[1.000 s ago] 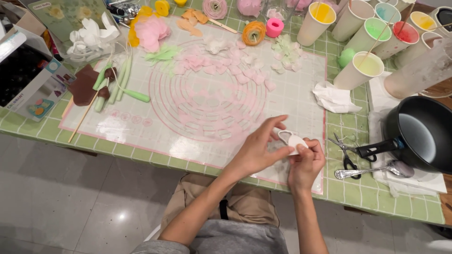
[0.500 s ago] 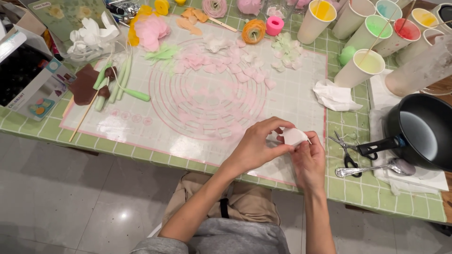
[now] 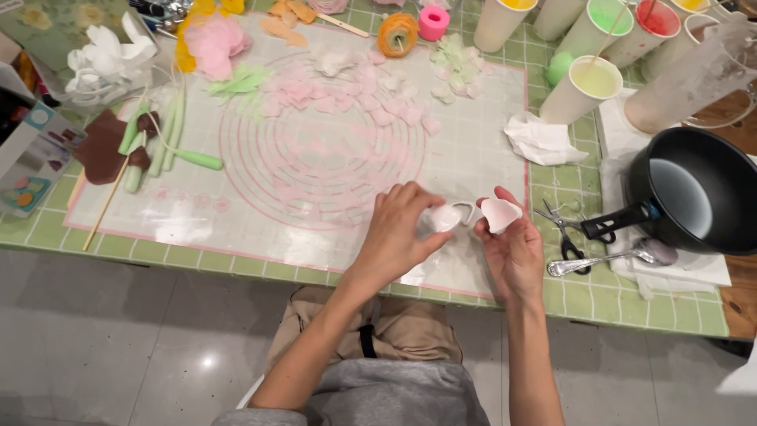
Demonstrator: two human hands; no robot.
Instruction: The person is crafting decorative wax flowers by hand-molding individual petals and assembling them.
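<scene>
White wax is the working material at this moment. Only the head view is supplied, so I go through it in order of time.

Earlier head view: both hands meet over the near edge of the mat, and one pale piece sits pinched between them.

Current head view: the hands have drawn slightly apart. I see the left hand (image 3: 398,233) curled palm down, fingers closed on a white heart-shaped cutter (image 3: 448,216) at the near edge of the mat (image 3: 473,150). The right hand (image 3: 512,244) is turned palm up, its fingers pinching a small pale pink petal (image 3: 500,213), which stands cupped and clear of the cutter. A narrow gap separates cutter and petal.

Reading of the change: the single pale mass from a moment ago now shows as two items, one per hand. I judge that the petal has been freed from the cutter.

Surroundings, for reference:
- Scissors (image 3: 569,229) and a spoon (image 3: 611,256) lie just right of the right hand.
- A black pan (image 3: 694,197) sits further right on a white cloth.
- Loose pink petals (image 3: 339,99) are spread over the middle of the mat.
- Cups (image 3: 587,87) of coloured liquid stand at the far right.
- Green stems (image 3: 162,142) lie at the left edge.
</scene>
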